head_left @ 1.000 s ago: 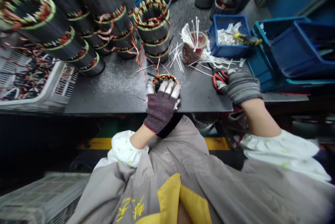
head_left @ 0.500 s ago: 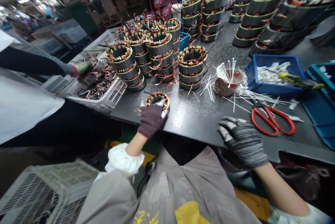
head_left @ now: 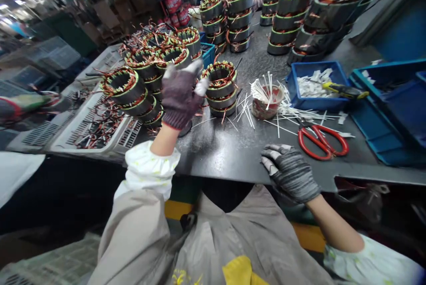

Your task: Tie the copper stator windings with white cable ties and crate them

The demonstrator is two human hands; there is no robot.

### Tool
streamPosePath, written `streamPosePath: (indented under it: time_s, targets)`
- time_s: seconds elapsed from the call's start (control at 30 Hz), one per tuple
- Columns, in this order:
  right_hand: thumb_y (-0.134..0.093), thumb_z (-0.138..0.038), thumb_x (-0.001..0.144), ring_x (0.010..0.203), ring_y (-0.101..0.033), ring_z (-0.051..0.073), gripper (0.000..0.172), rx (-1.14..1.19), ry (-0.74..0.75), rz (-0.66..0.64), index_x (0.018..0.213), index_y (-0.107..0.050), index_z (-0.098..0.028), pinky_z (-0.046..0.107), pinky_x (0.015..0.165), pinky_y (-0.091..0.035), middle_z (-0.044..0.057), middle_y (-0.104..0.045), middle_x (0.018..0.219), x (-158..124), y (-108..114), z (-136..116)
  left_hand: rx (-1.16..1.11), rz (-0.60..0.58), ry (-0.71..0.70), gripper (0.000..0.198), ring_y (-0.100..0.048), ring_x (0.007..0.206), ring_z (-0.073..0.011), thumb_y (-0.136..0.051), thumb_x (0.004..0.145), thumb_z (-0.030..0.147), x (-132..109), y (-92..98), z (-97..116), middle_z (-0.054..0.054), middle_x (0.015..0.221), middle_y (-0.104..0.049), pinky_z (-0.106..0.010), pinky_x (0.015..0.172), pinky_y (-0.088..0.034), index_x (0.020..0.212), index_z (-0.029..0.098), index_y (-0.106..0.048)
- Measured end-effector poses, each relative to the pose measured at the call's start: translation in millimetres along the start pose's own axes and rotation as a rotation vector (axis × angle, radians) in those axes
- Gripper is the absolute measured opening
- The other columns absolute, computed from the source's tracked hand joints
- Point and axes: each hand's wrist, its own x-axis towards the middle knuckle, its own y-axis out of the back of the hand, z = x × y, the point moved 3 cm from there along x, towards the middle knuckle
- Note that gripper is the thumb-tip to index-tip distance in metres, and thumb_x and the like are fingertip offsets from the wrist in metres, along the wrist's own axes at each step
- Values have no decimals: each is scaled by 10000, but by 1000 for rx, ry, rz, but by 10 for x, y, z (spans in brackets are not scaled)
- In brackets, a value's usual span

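My left hand (head_left: pixel 179 96), in a dark maroon knit glove with pale fingertips, is raised with its fingers apart and nothing visible in it. It is beside a stack of wound motor stators (head_left: pixel 221 89) with copper wires and green bands. A dark curved edge (head_left: pixel 185 129) shows under my left wrist, partly hidden; I cannot tell what it is. My right hand (head_left: pixel 289 172), in a grey striped glove, rests empty at the table's near edge. Red-handled scissors (head_left: pixel 322 142) lie beyond it, not touching it.
Several stator stacks stand along the dark table (head_left: pixel 229 152). A cup of white cable ties (head_left: pixel 268 103) and loose ties sit nearby. Right are a blue bin (head_left: pixel 316 72) and teal bins (head_left: pixel 376 116). Left, a co-worker's gloved hand (head_left: pixel 26 105) is near a white wire-filled crate (head_left: pixel 89 132).
My left hand has lifted off the small stator it covered and moved away from the near edge. My right hand left the scissors and moved toward the near edge. The view tilted up.
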Motion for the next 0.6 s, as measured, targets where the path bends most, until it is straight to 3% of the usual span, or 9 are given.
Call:
streamPosePath:
  time_s: [0.07, 0.17, 0.2, 0.27, 0.37, 0.43, 0.5, 0.6]
  targets:
    - [-566, -345, 1051, 1023, -699, 315, 303, -2, -3, 12, 1071, -816, -176, 471, 947, -572, 133, -797, 1164, 3, -2, -9, 12, -121, -70, 565, -585, 1361, -309, -649, 944, 570, 302, -216, 217, -65, 1370, -725, -613, 1314, -229, 1403, 240, -641]
    - [-578, -327, 1048, 1010, -700, 306, 281, 0, -2, 16, 1059, -816, -177, 456, 934, -572, 132, -799, 1160, 12, 5, -27, 35, -377, -24, 418, -685, 1171, -329, -731, 873, 557, 516, -534, 343, -76, 1152, -790, -590, 1181, -404, 1136, 233, -759]
    - [-582, -317, 1045, 1004, -701, 302, 271, -4, -4, 13, 1057, -815, -180, 448, 930, -573, 129, -800, 1152, 19, 10, -31, 15, -417, 16, 391, -708, 1088, -312, -730, 873, 558, 522, -583, 343, -68, 1085, -799, -545, 1116, -463, 1080, 229, -767]
    - [-589, -296, 1041, 986, -704, 292, 251, -8, -4, 9, 1048, -814, -184, 436, 924, -572, 123, -802, 1138, 37, 23, -32, -49, -388, 95, 392, -716, 996, -281, -721, 882, 575, 450, -565, 333, -58, 1038, -804, -470, 1026, -516, 1051, 224, -766]
    - [-587, -271, 1045, 979, -707, 280, 243, 5, 12, 16, 1099, -805, -178, 420, 913, -568, 127, -800, 1136, 60, 48, -27, -109, -235, 106, 409, -712, 971, -251, -687, 914, 606, 143, -328, 412, -37, 990, -801, -474, 1121, -471, 1052, 226, -750]
    - [-581, -254, 1050, 962, -709, 270, 270, 27, 69, 39, 1204, -783, -161, 402, 877, -562, 138, -798, 1126, 65, 71, -66, -99, -218, 20, 421, -722, 951, -253, -662, 924, 630, -171, -166, 566, -20, 915, -787, -520, 1202, -407, 1032, 231, -744]
    - [-575, -227, 1047, 880, -703, 245, 317, 67, 198, 60, 1305, -748, -163, 372, 795, -543, 128, -801, 1068, 65, 99, -178, -61, -314, -78, 413, -739, 917, -281, -652, 917, 639, -529, -99, 767, -25, 836, -766, -570, 1203, -402, 962, 241, -751]
    - [-531, -222, 1060, 800, -690, 211, 377, 105, 443, 48, 1387, -717, -241, 336, 712, -496, 85, -807, 1041, 84, 134, -431, -14, -545, -176, 352, -754, 894, -338, -691, 888, 582, -1037, -191, 1080, -66, 787, -759, -638, 1135, -447, 853, 237, -752]
